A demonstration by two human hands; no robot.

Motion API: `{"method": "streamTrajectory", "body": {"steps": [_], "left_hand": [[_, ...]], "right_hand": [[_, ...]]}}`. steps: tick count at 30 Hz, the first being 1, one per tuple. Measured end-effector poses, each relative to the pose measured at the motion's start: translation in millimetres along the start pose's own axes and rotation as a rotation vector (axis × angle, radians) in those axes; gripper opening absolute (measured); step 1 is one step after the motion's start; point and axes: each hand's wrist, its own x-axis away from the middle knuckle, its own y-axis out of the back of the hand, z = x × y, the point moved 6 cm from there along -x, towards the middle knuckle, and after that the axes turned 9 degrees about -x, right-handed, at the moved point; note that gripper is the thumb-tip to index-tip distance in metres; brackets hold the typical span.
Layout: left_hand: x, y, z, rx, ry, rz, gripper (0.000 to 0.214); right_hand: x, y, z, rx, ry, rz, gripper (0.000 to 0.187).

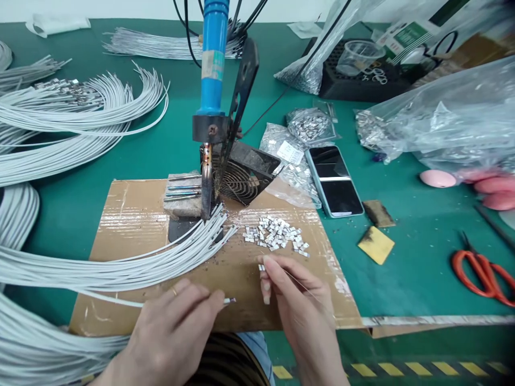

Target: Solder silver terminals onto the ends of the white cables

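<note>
My left hand is closed on a white cable, whose stripped end pokes out past the thumb. In a pinch, my right hand holds a small silver metal terminal, and a thin wire like solder runs across the same hand. Just beyond it, a pile of small metal terminals lies on the cardboard. A bundle of white cables reaches in from the left, its ends under a blue-handled soldering iron held upright with its tip down.
A small black fan sits behind the iron. More cable bundles lie on the left. To the right are a phone, a yellow sponge, orange-handled scissors and plastic bags of metal parts.
</note>
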Motion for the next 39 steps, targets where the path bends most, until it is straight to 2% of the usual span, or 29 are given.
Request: {"method": "streamTrajectory", "body": {"steps": [2,3,4,5,7,9,10,12,16,18,26,39], "left_hand": [[-1,0.7,-9,-0.074,-0.164,0.029,0.026],[-2,0.1,-8,-0.018,-0.164,0.074,0.027],[-5,-2.3,-2,0.111,-0.079,0.155,0.027],[-6,-6.9,8,0.283,0.085,0.255,0.028],[0,-20.8,29,0.683,0.558,0.452,0.032],[6,-24.9,42,0.980,0.915,0.411,0.037],[8,-25.2,45,1.064,1.021,0.361,0.039],[9,-24.1,48,1.130,1.111,0.279,0.041],[11,-22.5,45,1.142,1.131,0.213,0.039],[13,-22.9,44,1.146,1.099,0.213,0.039],[13,-27.4,45,1.071,1.010,0.167,0.035],[16,-25.6,45,0.927,0.979,0.130,0.032]], "right_hand": [[2,1,0,0.028,-0.002,0.014,0.018],[3,0,0,0.041,-0.010,0.025,0.017],[5,-2,0,0.052,-0.020,0.036,0.017],[7,-6,1,0.062,-0.030,0.045,0.016],[11,-14,0,0.070,-0.047,0.057,0.015],[16,-24,-1,0.089,-0.061,0.080,0.011],[18,-29,-2,0.106,-0.066,0.103,0.009],[22,-40,-4,0.147,-0.061,0.179,0.007],[27,-59,-7,0.197,0.029,0.355,0.012],[28,-64,-7,0.204,0.061,0.392,0.014],[28,-70,-3,0.215,0.086,0.418,0.016],[30,-68,-1,0.223,0.113,0.395,0.016]]}}
